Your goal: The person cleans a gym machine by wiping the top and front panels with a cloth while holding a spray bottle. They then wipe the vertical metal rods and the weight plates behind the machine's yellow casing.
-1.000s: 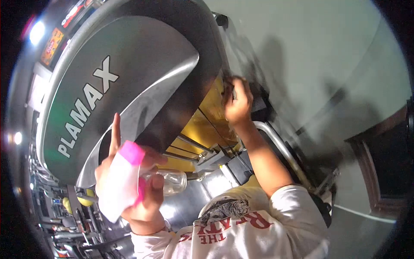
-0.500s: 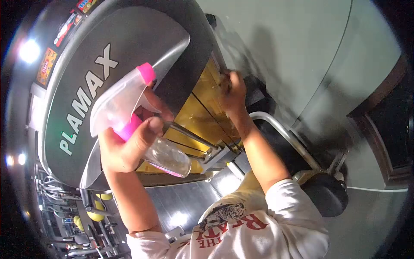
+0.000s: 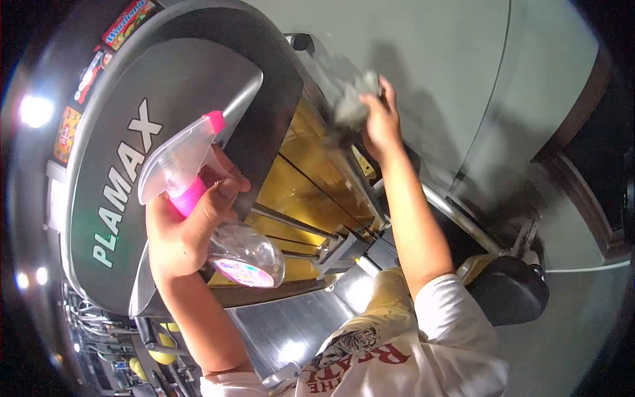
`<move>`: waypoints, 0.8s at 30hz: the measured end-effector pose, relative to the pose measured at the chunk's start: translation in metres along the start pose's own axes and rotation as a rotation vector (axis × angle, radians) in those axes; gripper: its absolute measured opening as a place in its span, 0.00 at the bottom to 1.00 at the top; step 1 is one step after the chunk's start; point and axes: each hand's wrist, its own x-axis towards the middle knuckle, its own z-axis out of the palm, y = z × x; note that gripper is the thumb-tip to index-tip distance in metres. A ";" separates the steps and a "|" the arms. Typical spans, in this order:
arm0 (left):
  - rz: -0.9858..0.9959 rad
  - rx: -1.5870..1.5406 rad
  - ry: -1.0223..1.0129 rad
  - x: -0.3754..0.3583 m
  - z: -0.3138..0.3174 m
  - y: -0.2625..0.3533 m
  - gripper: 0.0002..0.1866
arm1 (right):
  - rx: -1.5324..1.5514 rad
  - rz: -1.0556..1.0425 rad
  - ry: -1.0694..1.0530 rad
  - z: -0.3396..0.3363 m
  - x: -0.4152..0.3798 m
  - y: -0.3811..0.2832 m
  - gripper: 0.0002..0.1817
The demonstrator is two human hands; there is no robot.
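Observation:
My left hand point(image 3: 192, 218) is wrapped round the neck of a clear spray bottle point(image 3: 248, 255) with a pink collar and nozzle tip. The bottle is in front of the dark PLAMAX machine cover point(image 3: 126, 165), its nozzle pointing up and right. In my right hand point(image 3: 382, 119) is a bunched grey cloth point(image 3: 357, 100), slightly blurred, pinched between thumb and fingers. The cloth is by the upper right edge of the machine's yellow panel point(image 3: 307, 178).
A bent metal bar point(image 3: 463, 225) and a black padded seat point(image 3: 506, 291) are at the right. Metal rods point(image 3: 294, 221) cross the yellow panel. Gym equipment with yellow balls point(image 3: 162, 351) is at the lower left. A dark-framed opening point(image 3: 562, 172) lies far right.
My right hand has moved up and right, and the cloth now shows plainly. The bottle has turned so its label shows. The view has shifted slightly.

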 end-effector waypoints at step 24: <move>0.037 0.051 0.136 0.005 -0.003 -0.013 0.20 | -0.195 -0.310 0.085 0.062 -0.015 0.039 0.12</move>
